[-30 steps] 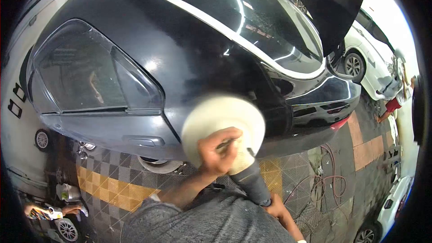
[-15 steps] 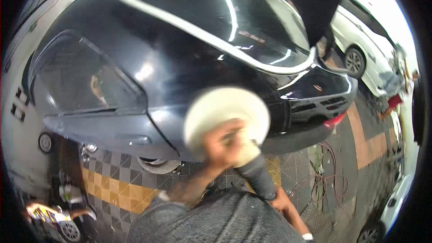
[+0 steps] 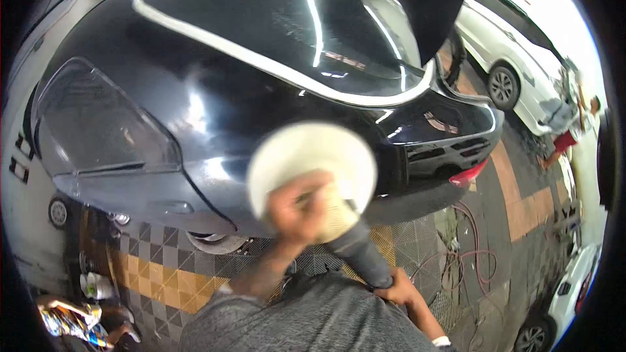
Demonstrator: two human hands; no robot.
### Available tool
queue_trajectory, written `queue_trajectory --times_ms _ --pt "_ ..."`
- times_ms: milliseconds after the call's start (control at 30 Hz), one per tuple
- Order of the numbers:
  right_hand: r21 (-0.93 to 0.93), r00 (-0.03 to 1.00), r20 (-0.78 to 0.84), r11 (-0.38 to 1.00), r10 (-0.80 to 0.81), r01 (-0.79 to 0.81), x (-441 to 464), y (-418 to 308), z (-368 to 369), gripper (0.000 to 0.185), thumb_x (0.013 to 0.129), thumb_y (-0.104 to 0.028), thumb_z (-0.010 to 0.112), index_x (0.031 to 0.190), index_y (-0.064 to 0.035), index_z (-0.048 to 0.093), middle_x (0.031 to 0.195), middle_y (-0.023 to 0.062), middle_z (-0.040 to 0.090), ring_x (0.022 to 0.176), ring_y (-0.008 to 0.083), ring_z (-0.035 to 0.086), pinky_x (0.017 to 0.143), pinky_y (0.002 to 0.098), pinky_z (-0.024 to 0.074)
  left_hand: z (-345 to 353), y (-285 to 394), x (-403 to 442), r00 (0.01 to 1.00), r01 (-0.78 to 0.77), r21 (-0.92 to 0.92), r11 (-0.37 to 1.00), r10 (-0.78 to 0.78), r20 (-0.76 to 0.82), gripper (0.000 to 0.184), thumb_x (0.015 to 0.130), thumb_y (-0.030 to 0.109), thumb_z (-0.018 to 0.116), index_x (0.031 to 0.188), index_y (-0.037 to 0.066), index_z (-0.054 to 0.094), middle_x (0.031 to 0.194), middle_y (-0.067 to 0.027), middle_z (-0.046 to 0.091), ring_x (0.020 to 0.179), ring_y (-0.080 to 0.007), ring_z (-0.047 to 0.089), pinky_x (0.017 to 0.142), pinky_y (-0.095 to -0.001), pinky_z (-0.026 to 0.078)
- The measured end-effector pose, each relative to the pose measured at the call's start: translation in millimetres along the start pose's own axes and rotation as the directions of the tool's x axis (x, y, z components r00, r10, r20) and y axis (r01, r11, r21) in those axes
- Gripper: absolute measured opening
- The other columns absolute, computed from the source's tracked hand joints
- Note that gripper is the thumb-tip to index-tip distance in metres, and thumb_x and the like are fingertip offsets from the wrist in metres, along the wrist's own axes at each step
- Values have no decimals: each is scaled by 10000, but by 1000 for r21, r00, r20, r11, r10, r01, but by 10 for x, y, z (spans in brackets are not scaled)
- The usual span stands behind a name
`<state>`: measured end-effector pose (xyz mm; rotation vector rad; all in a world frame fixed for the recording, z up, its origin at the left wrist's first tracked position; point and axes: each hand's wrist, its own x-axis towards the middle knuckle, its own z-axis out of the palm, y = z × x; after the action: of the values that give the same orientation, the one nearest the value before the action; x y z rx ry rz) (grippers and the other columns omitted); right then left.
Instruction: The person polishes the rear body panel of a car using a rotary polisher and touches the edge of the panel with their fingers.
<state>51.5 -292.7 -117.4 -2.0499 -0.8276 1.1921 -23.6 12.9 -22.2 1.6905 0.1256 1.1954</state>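
Observation:
A car polisher with a wide cream pad (image 3: 277,150) is against the rear side panel of a black car (image 3: 261,107). My left hand (image 3: 297,205) is closed on the polisher's head, just behind the pad. Around the rear end of its dark body (image 3: 358,251) my right hand (image 3: 396,288) is wrapped. The pad looks blurred, and it covers the panel beneath it. White tape (image 3: 254,62) borders the car's rear window.
At the right stands a white car (image 3: 515,45) with a person (image 3: 577,124) beside it. Another person (image 3: 75,319) is low at the left. A reddish hose (image 3: 482,261) lies coiled on the tiled floor (image 3: 176,280).
The camera view has shifted, so the black car and the polisher appear further left. Both hands keep their grip, and the pad stays near the same panel.

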Motion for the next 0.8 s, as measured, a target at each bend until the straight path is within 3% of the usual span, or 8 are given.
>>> queue_trajectory --times_ms 67,100,167,267,400,567,633,800 --pt "276 986 -153 961 61 -16 -169 181 33 578 588 -197 800 1102 37 672 1030 151 720 971 249 675 907 376 501 488 118 123 996 62 -71 996 -57 72 209 877 137 635 980 -29 707 973 -157 737 935 -232 709 872 -370 554" --pt "259 990 -138 966 41 -4 -200 338 114 578 588 -197 800 1102 37 672 1030 151 720 971 249 675 907 376 501 682 116 176 990 46 -59 997 -38 135 198 863 128 647 977 -21 710 969 -155 739 927 -232 714 859 -359 556" --pt "493 922 -382 857 55 153 -189 608 283 543 569 -152 779 1062 50 670 984 119 710 914 217 661 887 360 498 990 108 267 970 38 -67 997 -21 240 181 836 108 668 965 -9 715 960 -153 741 908 -231 723 836 -342 559" --pt "533 913 -391 838 117 121 -115 527 360 520 556 -143 768 1032 42 670 945 110 706 885 223 660 866 353 500 994 134 341 961 25 -77 997 -2 276 167 818 93 681 947 -7 717 955 -153 742 893 -229 728 820 -335 561" --pt "380 932 -337 925 132 6 155 168 266 531 567 -172 780 1039 47 673 957 129 716 906 236 668 864 368 509 552 126 445 980 -56 -45 997 63 190 184 822 101 671 954 -18 719 963 -170 740 898 -239 723 839 -348 561" --pt "66 954 -54 952 -295 298 790 -314 260 558 649 -291 810 1102 7 678 1012 204 726 940 329 699 872 403 526 -529 178 576 993 -108 52 993 111 -47 200 832 73 643 983 -35 715 929 -165 735 928 -248 708 873 -382 558" --pt "-39 938 -1 937 -346 346 961 -714 287 536 642 -237 802 1078 44 667 995 206 722 953 270 695 857 369 533 -866 398 683 990 -74 90 993 84 -115 200 849 10 580 1002 -65 685 953 -189 727 902 -251 702 867 -383 558" --pt "96 922 34 920 -385 380 864 -1161 161 507 676 -220 778 1109 19 667 1029 214 721 972 334 700 874 386 526 -918 614 888 984 -44 7 999 45 -170 222 856 -25 539 1035 -72 662 987 -196 719 906 -252 694 866 -373 553"
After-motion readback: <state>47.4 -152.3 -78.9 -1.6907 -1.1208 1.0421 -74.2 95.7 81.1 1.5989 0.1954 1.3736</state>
